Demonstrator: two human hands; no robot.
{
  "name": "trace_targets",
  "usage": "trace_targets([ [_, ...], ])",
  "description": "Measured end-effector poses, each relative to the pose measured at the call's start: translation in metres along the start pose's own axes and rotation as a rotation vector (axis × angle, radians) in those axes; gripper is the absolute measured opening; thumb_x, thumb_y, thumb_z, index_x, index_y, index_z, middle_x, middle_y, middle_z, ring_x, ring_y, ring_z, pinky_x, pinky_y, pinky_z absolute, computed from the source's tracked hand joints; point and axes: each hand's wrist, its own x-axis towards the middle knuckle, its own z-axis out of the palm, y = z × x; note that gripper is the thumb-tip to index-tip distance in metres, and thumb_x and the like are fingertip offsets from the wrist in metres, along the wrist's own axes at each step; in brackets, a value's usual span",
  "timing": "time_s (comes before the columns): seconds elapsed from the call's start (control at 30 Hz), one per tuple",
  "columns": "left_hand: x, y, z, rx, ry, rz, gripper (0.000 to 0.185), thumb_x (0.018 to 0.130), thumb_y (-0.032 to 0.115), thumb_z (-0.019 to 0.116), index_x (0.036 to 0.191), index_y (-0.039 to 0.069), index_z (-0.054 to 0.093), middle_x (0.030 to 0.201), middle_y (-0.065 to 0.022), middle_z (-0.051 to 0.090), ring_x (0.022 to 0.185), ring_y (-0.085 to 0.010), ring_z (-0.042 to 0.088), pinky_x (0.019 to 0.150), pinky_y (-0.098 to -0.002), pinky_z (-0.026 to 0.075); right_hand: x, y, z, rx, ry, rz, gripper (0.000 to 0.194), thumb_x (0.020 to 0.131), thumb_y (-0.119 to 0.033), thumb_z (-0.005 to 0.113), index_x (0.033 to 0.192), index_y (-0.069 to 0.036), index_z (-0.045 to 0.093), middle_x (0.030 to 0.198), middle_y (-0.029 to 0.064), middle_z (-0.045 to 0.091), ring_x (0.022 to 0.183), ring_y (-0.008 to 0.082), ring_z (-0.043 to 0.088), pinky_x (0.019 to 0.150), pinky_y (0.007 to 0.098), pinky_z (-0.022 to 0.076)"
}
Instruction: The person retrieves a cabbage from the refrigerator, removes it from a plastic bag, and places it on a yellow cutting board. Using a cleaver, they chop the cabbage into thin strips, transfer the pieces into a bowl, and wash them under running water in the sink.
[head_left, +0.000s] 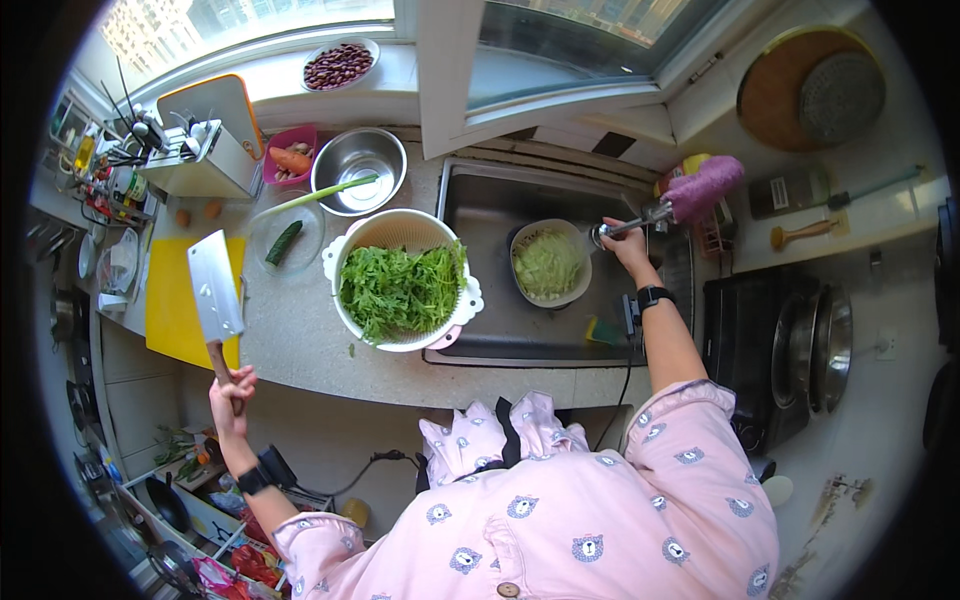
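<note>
My left hand (231, 397) grips the wooden handle of a cleaver (215, 281). Its broad blade points away from me over a yellow cutting board (166, 300), with small pale bits stuck to the steel. My right hand (627, 244) is at the metal faucet (639, 222), fingers around its spout. Below and left of the spout, a pale square container (550, 301) of shredded light green vegetable (547, 262) sits in the steel sink (480, 196). Left of the sink stands a white colander (405, 221) full of leafy greens (401, 289).
A steel bowl (358, 142) has a green onion (315, 196) across its rim. A cucumber piece (284, 243) lies on a glass plate (259, 251). Nearby are a pink basket (270, 166) with carrot, two eggs (213, 209) and a knife block (217, 161). A sponge (604, 330) lies in the sink.
</note>
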Motion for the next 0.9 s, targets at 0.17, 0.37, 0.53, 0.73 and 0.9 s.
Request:
trace_targets([
  [0.17,-0.115,0.052,0.119,0.202,-0.287,0.038,0.037,0.065,-0.009,0.059,0.101,-0.005,0.052,0.092,-0.0203,0.064,0.073,-0.0222,0.067,0.063,-0.0304,0.057,-0.003,-0.005,0.001,0.133,-0.096,0.010,0.042,0.073,0.007,0.066,0.115,0.004,0.060,0.081,0.0035,0.065,0.066,0.0091,0.059,0.059,0.0234,0.0479],
  [0.37,-0.145,0.021,0.264,0.407,-0.584,-0.144,0.018,0.088,0.013,0.059,0.097,-0.001,0.052,0.067,0.0007,0.048,0.052,-0.0083,0.047,0.049,-0.0241,0.043,-0.008,-0.007,-0.006,-0.030,-0.080,-0.026,0.042,0.070,0.008,0.068,0.111,-0.002,0.065,0.086,0.0056,0.067,0.073,0.0109,0.062,0.064,0.0258,0.0508],
  [0.53,-0.105,-0.080,0.380,0.439,-0.740,-0.206,0.028,0.094,0.027,0.054,0.080,0.004,0.047,0.063,0.0000,0.046,0.051,-0.0092,0.044,0.047,-0.0250,0.041,-0.013,-0.009,-0.005,-0.037,-0.038,-0.063,0.041,0.071,0.007,0.067,0.110,-0.004,0.066,0.083,0.0033,0.066,0.073,0.0091,0.060,0.063,0.0259,0.0495],
  [0.73,-0.048,-0.180,0.463,0.571,-0.825,-0.310,0.032,0.095,0.032,0.051,0.078,0.006,0.047,0.064,-0.0013,0.049,0.054,-0.0121,0.050,0.052,-0.0278,0.045,-0.012,-0.005,0.004,0.045,-0.033,-0.087,0.042,0.072,0.006,0.067,0.112,-0.005,0.065,0.084,0.0032,0.067,0.074,0.0106,0.063,0.065,0.0256,0.0508],
  [0.9,-0.026,-0.220,0.500,0.609,-0.808,-0.456,0.031,0.094,0.028,0.051,0.077,0.003,0.048,0.064,-0.0033,0.050,0.055,-0.0142,0.051,0.053,-0.0291,0.047,-0.007,-0.006,0.005,0.120,-0.185,-0.027,0.040,0.073,0.008,0.067,0.110,-0.004,0.065,0.089,0.0032,0.066,0.080,0.0094,0.060,0.069,0.0248,0.0496],
])
